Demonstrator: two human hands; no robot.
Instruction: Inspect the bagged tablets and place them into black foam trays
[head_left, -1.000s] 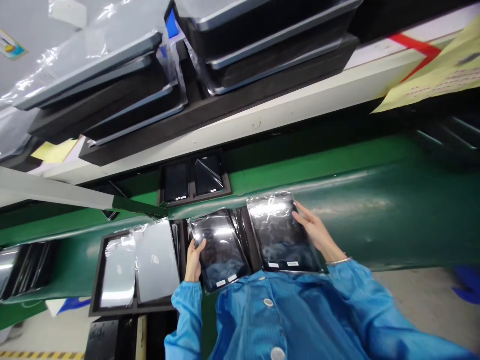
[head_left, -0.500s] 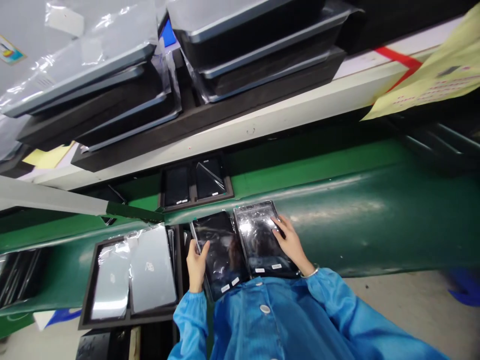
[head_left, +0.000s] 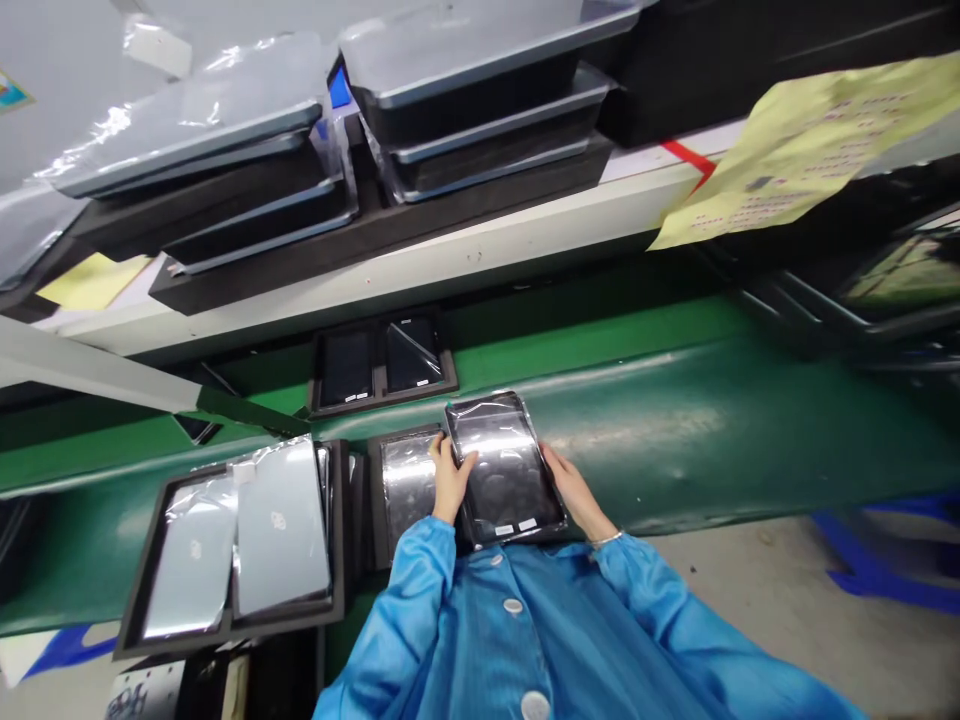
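Note:
A black tablet (head_left: 506,470) in clear film, with two white labels along its near edge, is held close in front of my blue-clad body. My left hand (head_left: 450,482) grips its left edge, thumb on the front. The right hand (head_left: 576,495) is closed on its right edge, with fingers partly hidden behind it. To the left, partly behind my left hand, another film-wrapped tablet (head_left: 405,485) lies in a dark foam tray (head_left: 377,510). Whether a second tablet sits beneath the held one I cannot tell.
At left, a foam tray (head_left: 131,625) carries two silver-backed tablets (head_left: 283,525). Behind, another tray (head_left: 381,395) holds two dark tablets. Above runs a white shelf (head_left: 420,268) with stacked wrapped tablets and a hanging yellow sheet (head_left: 780,160). A slanted white post (head_left: 97,365) stands left.
The tablet my left hand held at left has moved from there, uncovering the wrapped tablet in the tray. My left hand has shifted right onto the other tablet; my right hand has slid to its edge.

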